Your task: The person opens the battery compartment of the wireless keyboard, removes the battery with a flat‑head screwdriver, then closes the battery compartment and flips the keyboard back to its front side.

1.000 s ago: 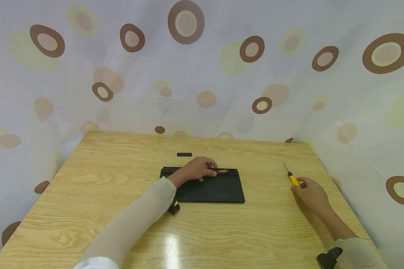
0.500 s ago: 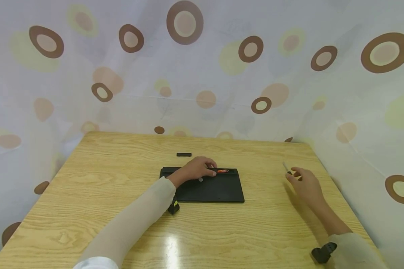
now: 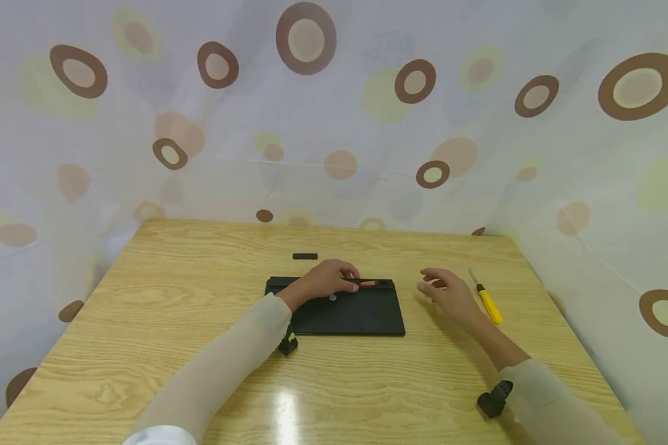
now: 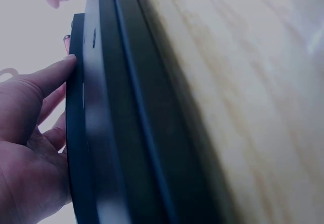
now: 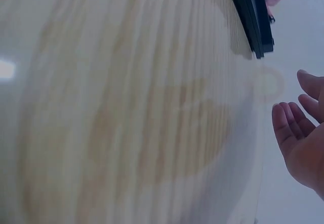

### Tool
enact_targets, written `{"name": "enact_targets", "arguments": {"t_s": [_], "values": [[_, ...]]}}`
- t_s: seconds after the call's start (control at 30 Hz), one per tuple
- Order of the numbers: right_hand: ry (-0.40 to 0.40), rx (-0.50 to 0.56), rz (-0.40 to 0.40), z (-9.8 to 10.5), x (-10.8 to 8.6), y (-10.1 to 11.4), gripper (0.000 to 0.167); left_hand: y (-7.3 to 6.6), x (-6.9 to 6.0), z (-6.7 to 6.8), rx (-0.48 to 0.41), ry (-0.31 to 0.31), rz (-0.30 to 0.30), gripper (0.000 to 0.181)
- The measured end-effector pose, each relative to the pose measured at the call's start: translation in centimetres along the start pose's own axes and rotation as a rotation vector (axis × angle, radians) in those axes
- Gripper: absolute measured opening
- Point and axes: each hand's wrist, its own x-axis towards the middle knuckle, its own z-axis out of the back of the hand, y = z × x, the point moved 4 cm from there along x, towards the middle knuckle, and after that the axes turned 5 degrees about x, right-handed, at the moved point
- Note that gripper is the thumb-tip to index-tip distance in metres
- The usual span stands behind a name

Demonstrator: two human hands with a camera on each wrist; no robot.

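A flat black keyboard [image 3: 345,315] lies underside up on the table, with an orange-red battery [image 3: 370,283] in the slot along its raised far edge. My left hand [image 3: 325,279] grips that raised edge just left of the battery. In the left wrist view the thumb [image 4: 55,74] presses on the edge, and other fingers curve behind it. My right hand [image 3: 451,296] hovers right of the keyboard with fingers loosely bent, holding nothing. Beyond it, a yellow-handled screwdriver [image 3: 488,304] lies on the table.
A small black battery cover [image 3: 305,256] lies behind the keyboard near the back of the wooden table [image 3: 172,321]. A dotted curtain [image 3: 339,123] encloses the table at the back and sides.
My right hand has let go of the screwdriver, leaving it on the table, and moved left towards the keyboard. My left hand stays where it was.
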Motion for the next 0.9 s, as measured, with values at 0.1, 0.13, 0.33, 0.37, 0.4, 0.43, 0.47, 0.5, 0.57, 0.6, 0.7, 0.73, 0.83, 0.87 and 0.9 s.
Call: {"name": "enact_targets", "arguments": {"t_s": [0.1,0.13,0.33,0.37,0.4,0.43,0.47,0.5,0.57,0.6,0.7,0.73,0.83,0.87,0.9], "values": [[0.029,0.047,0.007,-1.2,0.8,0.5,0.052,0.1,0.1,0.0,0.001,-0.007,0.005,0.029],[0.036,0.059,0.009,-1.6,1.1,0.6,0.051,0.1,0.1,0.0,0.015,-0.012,0.003,0.029],[0.091,0.105,-0.025,-3.3,2.0,1.3,0.047,0.1,0.1,0.1,0.070,-0.026,-0.007,0.033],[0.104,0.103,-0.030,-3.6,2.1,1.4,0.047,0.1,0.1,0.1,0.072,-0.025,-0.008,0.034],[0.111,0.099,-0.037,-3.9,2.3,1.4,0.047,0.1,0.1,0.2,0.073,-0.022,-0.008,0.034],[0.119,0.093,-0.041,-4.1,2.4,1.4,0.047,0.0,0.1,0.2,0.081,-0.022,-0.011,0.033],[0.124,0.079,-0.042,-4.4,2.6,1.4,0.047,0.0,0.1,0.2,0.089,-0.024,-0.013,0.032],[0.132,0.065,-0.040,-4.6,2.7,1.4,0.047,0.0,0.1,0.2,0.097,-0.026,-0.017,0.031],[0.134,0.043,-0.038,-4.9,2.9,1.4,0.047,0.0,0.1,0.3,0.106,-0.030,-0.023,0.028],[0.129,0.035,-0.041,-5.0,3.0,1.4,0.046,0.0,0.2,0.3,0.106,-0.030,-0.025,0.027],[0.117,0.015,-0.031,-5.2,3.1,1.4,0.043,0.1,0.3,0.2,0.111,-0.025,-0.026,0.029],[0.112,0.016,-0.030,-5.2,3.0,1.4,0.042,0.2,0.4,0.2,0.113,-0.023,-0.024,0.031],[0.104,0.020,-0.022,-5.2,2.9,1.5,0.039,0.2,0.4,0.0,0.112,-0.015,-0.019,0.034],[0.102,0.020,-0.020,-5.2,2.9,1.5,0.038,0.1,0.4,0.0,0.105,-0.013,-0.018,0.034],[0.099,0.021,-0.020,-5.2,2.9,1.5,0.038,0.0,0.4,0.0,0.103,-0.013,-0.018,0.034]]}}
